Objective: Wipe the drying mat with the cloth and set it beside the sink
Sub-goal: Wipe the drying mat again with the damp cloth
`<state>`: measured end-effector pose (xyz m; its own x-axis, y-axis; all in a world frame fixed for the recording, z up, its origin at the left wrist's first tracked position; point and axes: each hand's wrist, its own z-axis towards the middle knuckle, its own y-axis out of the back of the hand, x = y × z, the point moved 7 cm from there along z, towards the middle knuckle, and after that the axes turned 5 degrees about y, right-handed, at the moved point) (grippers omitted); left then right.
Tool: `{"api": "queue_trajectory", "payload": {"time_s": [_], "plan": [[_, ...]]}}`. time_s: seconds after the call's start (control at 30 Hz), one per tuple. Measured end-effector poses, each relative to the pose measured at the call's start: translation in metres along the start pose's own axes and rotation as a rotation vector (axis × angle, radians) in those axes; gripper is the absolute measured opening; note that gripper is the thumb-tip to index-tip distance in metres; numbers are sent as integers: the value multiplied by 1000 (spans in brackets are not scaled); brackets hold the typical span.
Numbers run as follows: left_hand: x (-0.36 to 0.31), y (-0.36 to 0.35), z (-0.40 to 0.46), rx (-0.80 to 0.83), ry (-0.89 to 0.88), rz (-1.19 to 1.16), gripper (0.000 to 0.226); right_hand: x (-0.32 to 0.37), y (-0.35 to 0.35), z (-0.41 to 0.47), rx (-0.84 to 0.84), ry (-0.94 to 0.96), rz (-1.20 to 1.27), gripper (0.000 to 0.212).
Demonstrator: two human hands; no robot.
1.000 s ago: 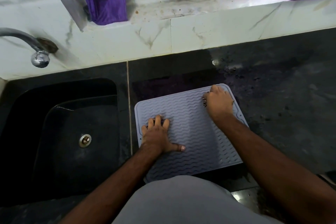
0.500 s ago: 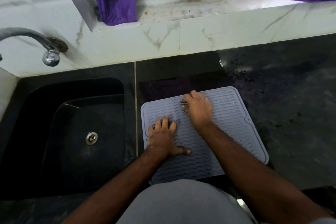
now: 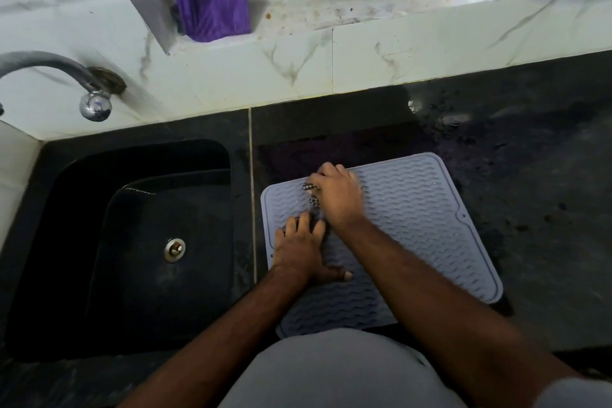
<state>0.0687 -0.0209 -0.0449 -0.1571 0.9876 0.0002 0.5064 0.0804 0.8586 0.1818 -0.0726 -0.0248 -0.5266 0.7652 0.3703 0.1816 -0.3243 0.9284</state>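
Observation:
A grey ribbed drying mat (image 3: pixel 417 222) lies flat on the dark counter just right of the sink. My left hand (image 3: pixel 301 250) rests flat on the mat's left part, fingers straight and thumb out to the right. My right hand (image 3: pixel 337 197) sits on the mat's upper left area, fingers curled over a small checked cloth (image 3: pixel 311 190). Only bits of the cloth show past the fingers. The two hands nearly touch.
A black sink (image 3: pixel 139 242) with a metal drain (image 3: pixel 174 250) lies to the left. A steel tap (image 3: pixel 92 99) juts from the white marble wall. Purple fabric (image 3: pixel 215 7) hangs at a window ledge. Dark speckled counter (image 3: pixel 536 175) stretches right.
My right hand has slid the cloth leftward across the mat, from its far right corner to its upper left area. My left hand has stayed pressed on the mat.

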Motion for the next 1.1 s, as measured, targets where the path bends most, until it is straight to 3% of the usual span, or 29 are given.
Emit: {"api": "queue_trajectory", "payload": {"time_s": [0.27, 0.47, 0.57, 0.67, 0.77, 0.83, 0.9, 1.1], "plan": [[4, -1, -1, -42, 1, -43, 123, -81, 45, -25, -140, -226, -19, 22], [8, 2, -1, -73, -53, -93, 116, -117, 63, -34, -81, -341, -240, 23], [23, 4, -9, -188, -42, -268, 107, -79, 58, -26, -101, -228, -65, 27], [51, -1, -13, -236, 71, -289, 134, 9, 30, -17, -79, -27, 189, 33], [79, -6, -12, -209, 140, -241, 126, 74, -18, -23, 58, 59, 155, 38], [83, -5, -13, -215, 102, -149, 114, 78, -33, -32, 74, 91, 10, 44], [84, -2, -15, -207, 99, -98, 120, 72, -37, -31, 81, 125, -39, 47], [77, 16, -10, -156, 132, -9, 122, 63, -28, -6, 116, 23, 40, 33]]}}
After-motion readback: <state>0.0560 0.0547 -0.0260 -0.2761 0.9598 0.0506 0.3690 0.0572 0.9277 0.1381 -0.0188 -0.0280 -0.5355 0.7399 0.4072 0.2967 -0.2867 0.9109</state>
